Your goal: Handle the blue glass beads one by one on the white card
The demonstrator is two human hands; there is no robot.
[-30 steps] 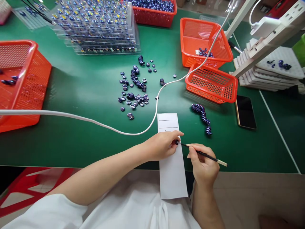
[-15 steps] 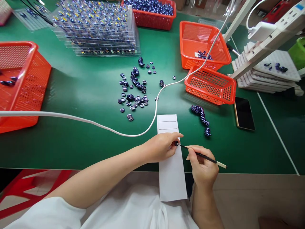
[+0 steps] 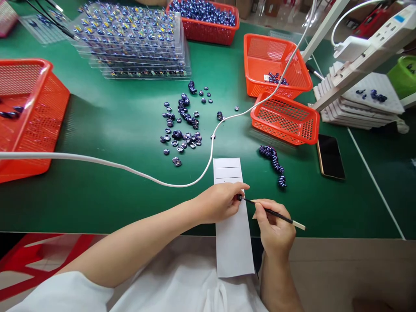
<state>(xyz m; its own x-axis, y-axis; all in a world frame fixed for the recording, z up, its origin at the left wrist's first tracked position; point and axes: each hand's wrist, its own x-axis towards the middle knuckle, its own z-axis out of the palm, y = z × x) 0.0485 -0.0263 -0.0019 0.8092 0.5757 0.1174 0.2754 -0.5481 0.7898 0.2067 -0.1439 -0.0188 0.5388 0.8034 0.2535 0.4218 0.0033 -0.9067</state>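
Between the thumb and fingers of my left hand [image 3: 222, 201] is a small dark round piece [image 3: 239, 197], pinched above a long strip of white paper [image 3: 233, 249]. My right hand [image 3: 276, 225] is closed around a thin black brush-like tool [image 3: 276, 214] with a pale end, held like a pen; its tip touches the piece or lies right at it. The paper has a few printed lines at its far end and hangs over the table edge. Beyond my right hand lies a curved row of shiny dark blue pieces [image 3: 274, 162].
Loose dark pieces [image 3: 186, 138] are scattered mid-table. A white cable [image 3: 162, 182] crosses in front of them. Orange baskets [image 3: 282, 119] stand at the right, another orange basket [image 3: 42, 125] at the left. Stacked clear trays [image 3: 146, 73] stand behind. A phone [image 3: 330, 157] lies at the right.
Both hands keep their grip, with the tool tip still at the small piece. The whole view has shifted slightly; nothing else has visibly moved.
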